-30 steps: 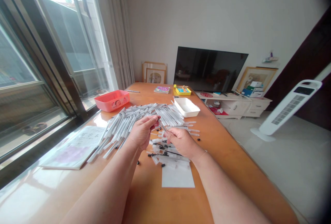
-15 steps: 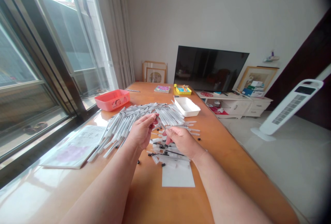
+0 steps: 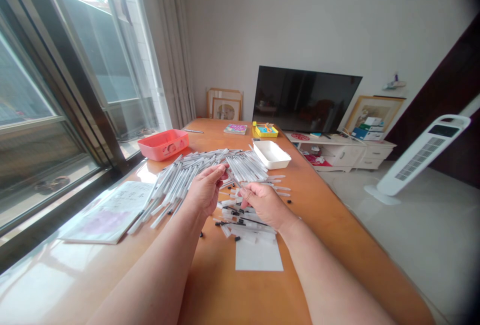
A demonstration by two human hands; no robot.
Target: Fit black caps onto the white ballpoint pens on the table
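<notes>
Between the fingertips of both hands, held just above the orange wooden table (image 3: pixel 330 225), sits one slim white plastic pen barrel (image 3: pixel 231 179). The left hand (image 3: pixel 205 191) has its fingers closed on the barrel's upper end; the right hand (image 3: pixel 264 204) pinches the lower end, fingers together. Whether a black piece is being fitted cannot be told.

Progress, as judged: early. Beyond the left fingers lies a large fan of white pen barrels (image 3: pixel 195 170), far too many to count, seemingly untouched. Under the right fingers lies a small heap of white and black pen parts (image 3: pixel 242 225), perhaps a dozen, beside one white paper sheet (image 3: pixel 258 260).

Count otherwise: one pink plastic tray (image 3: pixel 163 145), one white rectangular tray (image 3: pixel 270 155), both well beyond the fingers; a few loose black caps (image 3: pixel 288 201).
</notes>
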